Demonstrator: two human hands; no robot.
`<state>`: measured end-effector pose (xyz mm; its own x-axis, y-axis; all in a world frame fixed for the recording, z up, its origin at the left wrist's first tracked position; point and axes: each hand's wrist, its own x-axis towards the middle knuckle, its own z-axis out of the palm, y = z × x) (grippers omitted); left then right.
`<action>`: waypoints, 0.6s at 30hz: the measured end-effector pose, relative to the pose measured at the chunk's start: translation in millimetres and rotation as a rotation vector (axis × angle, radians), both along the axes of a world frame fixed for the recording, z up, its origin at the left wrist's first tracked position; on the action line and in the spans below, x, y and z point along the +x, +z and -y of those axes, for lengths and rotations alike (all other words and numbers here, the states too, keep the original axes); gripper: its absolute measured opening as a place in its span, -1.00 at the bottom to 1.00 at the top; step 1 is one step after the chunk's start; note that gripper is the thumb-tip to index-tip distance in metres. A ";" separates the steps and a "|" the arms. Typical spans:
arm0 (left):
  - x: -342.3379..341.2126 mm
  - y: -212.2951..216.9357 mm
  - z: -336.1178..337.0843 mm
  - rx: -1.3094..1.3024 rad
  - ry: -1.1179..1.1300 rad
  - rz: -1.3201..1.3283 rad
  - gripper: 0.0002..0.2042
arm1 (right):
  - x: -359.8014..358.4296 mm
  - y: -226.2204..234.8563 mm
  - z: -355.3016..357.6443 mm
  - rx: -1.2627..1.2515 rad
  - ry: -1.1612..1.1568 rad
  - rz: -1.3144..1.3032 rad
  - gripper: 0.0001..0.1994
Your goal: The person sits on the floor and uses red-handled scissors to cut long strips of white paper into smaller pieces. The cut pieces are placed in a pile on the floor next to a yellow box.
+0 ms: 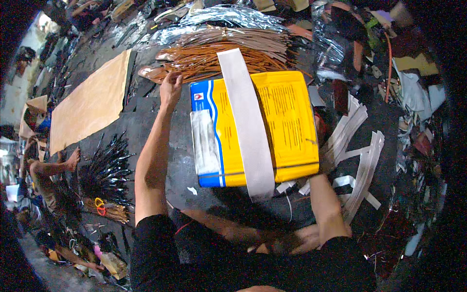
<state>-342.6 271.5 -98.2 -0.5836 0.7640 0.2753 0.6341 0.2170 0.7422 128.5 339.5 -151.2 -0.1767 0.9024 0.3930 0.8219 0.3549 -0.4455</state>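
Observation:
A yellow flat-sided tin [292,121] with a blue end and printed panels stands before me, close to the camera. Across its face lies a long pale strip [250,121], its ends overhanging the top and bottom edges. My left hand [171,87] is beyond the tin's left side, fingers bent and a little apart, with nothing visible in them. It is nearest to a bundle of thin orange-brown strips [209,59]. My right forearm [328,207] runs up to the tin's lower right corner; the tin hides that hand's fingers.
Bundles of dull brown strips [253,40] and silvery strips [233,17] lie at the back. A tan sheet [92,102] and a black strip bundle [107,163] are at left. White strips [362,175] lie at right. Another person's bare foot [73,159] shows at far left.

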 end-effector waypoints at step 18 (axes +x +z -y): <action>-129.3 -59.2 -153.8 0.070 -0.055 -0.422 -0.76 | 19.1 22.0 41.4 0.020 -0.004 0.157 -0.67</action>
<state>-471.9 425.3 -157.4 -0.3673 0.7618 0.5337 0.8945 0.1322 0.4270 147.5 298.1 -129.2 -0.2333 0.8955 0.3790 0.8823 0.3588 -0.3046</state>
